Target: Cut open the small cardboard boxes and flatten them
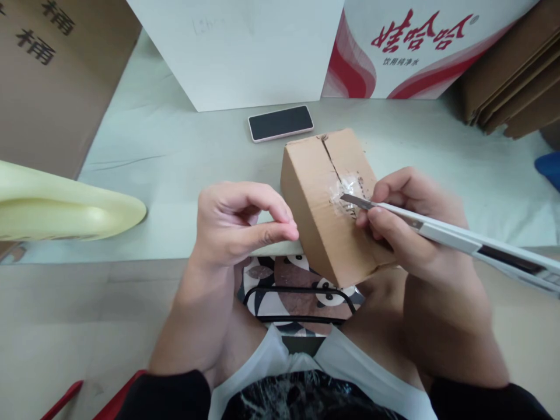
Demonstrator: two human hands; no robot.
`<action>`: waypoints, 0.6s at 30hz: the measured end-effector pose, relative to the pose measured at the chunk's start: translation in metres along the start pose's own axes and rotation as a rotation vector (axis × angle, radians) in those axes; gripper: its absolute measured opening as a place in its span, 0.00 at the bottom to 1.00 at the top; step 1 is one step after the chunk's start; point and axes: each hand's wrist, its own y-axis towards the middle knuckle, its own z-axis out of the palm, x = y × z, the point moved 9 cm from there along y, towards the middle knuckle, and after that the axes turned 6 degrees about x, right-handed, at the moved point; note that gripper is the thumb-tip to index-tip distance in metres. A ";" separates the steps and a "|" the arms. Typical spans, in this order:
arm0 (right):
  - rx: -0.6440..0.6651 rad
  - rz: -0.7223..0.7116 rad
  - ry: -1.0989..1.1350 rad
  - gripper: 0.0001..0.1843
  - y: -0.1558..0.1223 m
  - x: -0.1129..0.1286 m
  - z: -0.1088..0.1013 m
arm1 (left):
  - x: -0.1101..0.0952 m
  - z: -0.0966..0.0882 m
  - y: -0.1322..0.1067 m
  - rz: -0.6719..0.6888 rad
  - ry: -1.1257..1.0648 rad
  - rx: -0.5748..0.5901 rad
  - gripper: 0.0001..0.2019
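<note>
A small cardboard box (319, 216) sits tilted at the near edge of the desk (175, 157), with one corner hanging over the edge. Its top seam is covered by a patch of clear tape (345, 189).

The right hand (406, 227) is closed around a white utility knife (446, 233), thumb and fingers gripping the front of the handle. The extended blade (356, 201) lies on the tape. This hand also rests against the right side of the box.

The left hand (236, 224) is just beside the left face of the box. Its fingers are curled and the thumb and forefinger tips are pressed together. I cannot tell whether anything is pinched between them, or whether the hand touches the box.

Behind the box, a smartphone (280, 122) lies face up with a dark screen. Behind the smartphone stand a plain white box (245, 52) and a red and white carton (420, 52) with printed lettering.

A large brown carton (48, 87) stands at the far left, and a pale yellow plastic object (56, 204) lies in front of it. Flattened cardboard sheets (516, 81) are stacked at the far right, with a blue object (550, 166) at the edge of the view below them.

Under the desk edge, between the forearms, is a panda-patterned bag (297, 286) with a black handle.

Nothing lies between the blade and the tape. The box itself hides part of the right hand's fingers.
</note>
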 end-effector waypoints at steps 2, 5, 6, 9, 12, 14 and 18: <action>0.000 0.000 0.003 0.08 0.000 0.000 0.000 | 0.003 -0.002 -0.001 -0.024 -0.033 -0.032 0.07; 0.001 0.010 0.011 0.09 0.000 -0.001 0.000 | 0.007 -0.005 -0.002 -0.074 -0.101 -0.090 0.13; -0.002 0.011 0.010 0.10 0.000 -0.001 0.000 | 0.009 -0.006 -0.002 -0.091 -0.113 -0.112 0.15; -0.013 0.009 0.002 0.11 0.001 -0.001 0.000 | 0.011 -0.008 -0.001 -0.115 -0.131 -0.166 0.19; -0.016 0.016 0.012 0.11 0.002 -0.002 0.000 | 0.013 -0.012 -0.002 -0.135 -0.132 -0.214 0.20; -0.014 0.012 0.018 0.12 0.001 -0.002 -0.001 | 0.013 -0.014 -0.001 -0.135 -0.124 -0.233 0.20; -0.013 0.004 0.014 0.14 0.000 -0.001 -0.002 | 0.013 -0.016 -0.001 -0.135 -0.120 -0.251 0.22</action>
